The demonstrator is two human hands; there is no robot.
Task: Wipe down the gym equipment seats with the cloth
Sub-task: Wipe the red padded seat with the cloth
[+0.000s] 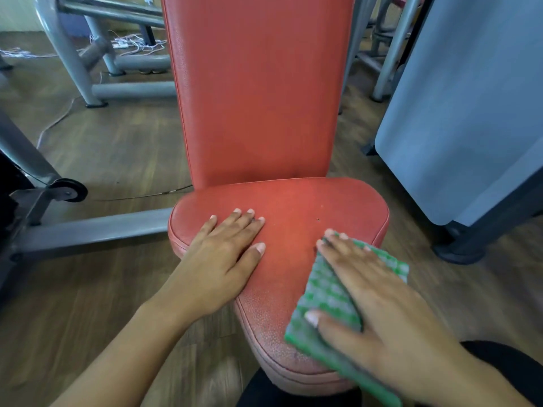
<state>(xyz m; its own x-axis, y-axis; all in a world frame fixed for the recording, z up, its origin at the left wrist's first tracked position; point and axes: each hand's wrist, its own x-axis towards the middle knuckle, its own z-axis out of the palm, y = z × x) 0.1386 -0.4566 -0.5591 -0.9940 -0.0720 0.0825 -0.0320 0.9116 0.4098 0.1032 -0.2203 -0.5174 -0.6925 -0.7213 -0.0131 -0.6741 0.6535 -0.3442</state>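
wood floor | red seat | right hand presses green-checked cloth

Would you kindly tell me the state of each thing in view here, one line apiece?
left hand: flat on the seat, fingers straight, holding nothing.
right hand: flat, fingers straight, pressing the cloth down.
cloth: lying flat on the seat's right side, under the right hand.
seat: bearing both hands and the cloth.
backrest: upright, nothing touching it.
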